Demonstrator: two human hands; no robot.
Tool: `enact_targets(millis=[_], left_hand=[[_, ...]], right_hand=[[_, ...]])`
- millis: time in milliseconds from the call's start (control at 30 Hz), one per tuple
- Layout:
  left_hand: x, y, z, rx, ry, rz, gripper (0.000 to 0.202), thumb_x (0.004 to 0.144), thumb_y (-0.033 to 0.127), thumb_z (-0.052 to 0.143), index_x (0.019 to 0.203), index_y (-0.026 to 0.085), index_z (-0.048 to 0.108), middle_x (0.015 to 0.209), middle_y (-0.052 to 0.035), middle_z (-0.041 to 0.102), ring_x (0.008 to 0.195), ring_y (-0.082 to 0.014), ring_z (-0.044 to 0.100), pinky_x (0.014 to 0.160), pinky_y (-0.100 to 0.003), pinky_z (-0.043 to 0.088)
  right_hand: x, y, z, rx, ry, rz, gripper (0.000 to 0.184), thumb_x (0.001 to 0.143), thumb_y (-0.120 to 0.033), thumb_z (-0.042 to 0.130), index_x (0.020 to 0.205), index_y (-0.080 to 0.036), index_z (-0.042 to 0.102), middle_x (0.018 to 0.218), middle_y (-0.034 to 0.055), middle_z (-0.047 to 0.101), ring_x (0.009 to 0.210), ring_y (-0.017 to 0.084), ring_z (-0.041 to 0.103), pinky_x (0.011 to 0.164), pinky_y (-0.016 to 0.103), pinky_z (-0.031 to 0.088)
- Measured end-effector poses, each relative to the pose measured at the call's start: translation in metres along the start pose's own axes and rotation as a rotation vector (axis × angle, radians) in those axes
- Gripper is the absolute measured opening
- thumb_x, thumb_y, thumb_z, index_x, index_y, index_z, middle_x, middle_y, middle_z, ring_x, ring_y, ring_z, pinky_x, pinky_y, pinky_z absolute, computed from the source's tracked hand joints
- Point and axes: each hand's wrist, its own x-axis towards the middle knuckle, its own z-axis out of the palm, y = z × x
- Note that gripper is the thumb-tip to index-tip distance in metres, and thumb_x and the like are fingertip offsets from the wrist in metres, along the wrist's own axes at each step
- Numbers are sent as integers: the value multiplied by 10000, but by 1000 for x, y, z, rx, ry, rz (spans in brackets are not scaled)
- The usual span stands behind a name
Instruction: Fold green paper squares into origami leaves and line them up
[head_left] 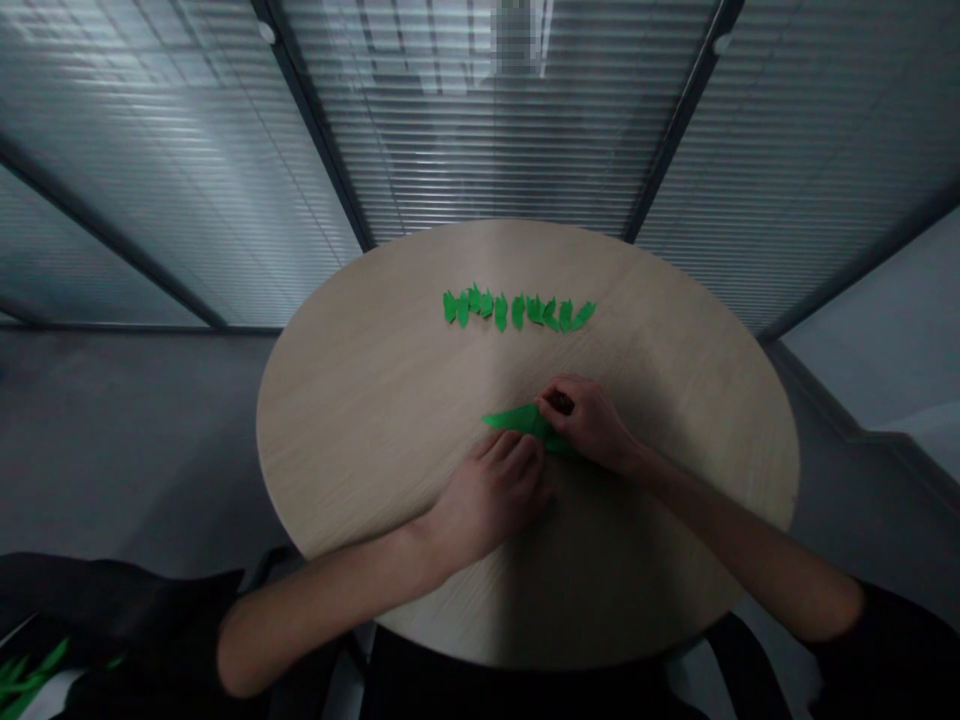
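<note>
A piece of green paper (517,418), folded to a point at its left end, lies on the round wooden table (360,420) between my hands. My left hand (499,490) rests over its near edge with the fingers curled down onto it. At the paper's right part, my right hand (585,420) pinches it between thumb and forefinger. Both hands cover some of the sheet, so its full shape is hidden. Beyond them, several small folded green paper pieces (517,312) stretch across the table in an uneven row.
Glass walls with blinds (495,150) and dark frames stand just past the table's far edge. At the lower left, more green pieces (34,675) lie by a white object (56,695). A dark curved chair part (750,665) shows at the lower right.
</note>
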Motion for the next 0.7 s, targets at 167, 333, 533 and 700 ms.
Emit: enact_targets(millis=[167, 333, 533, 700], left_hand=[[-2, 6, -10, 1, -107, -139, 460, 946, 461, 715, 1254, 123, 672, 1169, -156, 683, 1122, -374, 628, 998, -559, 545], [-5, 11, -12, 2, -104, -207, 569, 914, 538, 733, 1332, 159, 653, 1247, -178, 666, 1204, -413, 599, 1059, -643, 491], [-7, 17, -11, -2, -124, -252, 596, 925, 569, 703, 1378, 189, 636, 1297, -189, 646, 1257, -432, 569, 1087, -693, 444], [-9, 19, -13, 16, -150, -304, 609, 934, 601, 670, 1429, 251, 614, 1356, -213, 598, 1330, -482, 507, 1082, -768, 384]], right_hand=[[-1, -1, 0, 2, -7, 19, 149, 882, -194, 652, 737, -199, 622, 724, 21, 630, 673, 170, 555, 665, 309, 422], [0, 0, 1, -5, 1, 13, 147, 877, -187, 655, 733, -198, 631, 722, 21, 640, 656, 165, 543, 669, 314, 422], [-1, 1, 0, -1, 3, 3, 144, 880, -201, 643, 737, -205, 628, 731, 28, 653, 677, 172, 560, 674, 314, 429], [-1, 0, 1, 8, 4, 6, 149, 885, -211, 643, 737, -205, 628, 719, 22, 640, 661, 167, 552, 660, 310, 420]])
